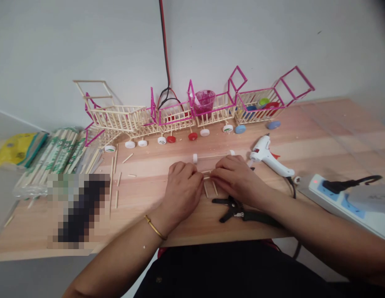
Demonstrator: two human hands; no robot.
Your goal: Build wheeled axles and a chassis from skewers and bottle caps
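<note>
Close together at the table's middle, both hands pinch a short thin wooden stick (206,178) that shows in the gap between them. My left hand (183,192) is closed at its left end, and my right hand (237,178) is closed at its right end. The fingertips are partly hidden. Just below lie two short loose sticks (215,188), pointing toward me. Behind the fingers sits an axle stick (211,156) with a white bottle-cap wheel (195,158) at its left and another white cap at its right. Black-handled cutters (234,210) lie under my right forearm.
Small stick carts (176,118) with cap wheels line the wall, one holding a purple cup (204,103). A white glue gun (269,157) and a power strip (338,200) are at right. Packed sticks (52,153), a yellow packet (17,149) and a blurred dark object (82,211) are left.
</note>
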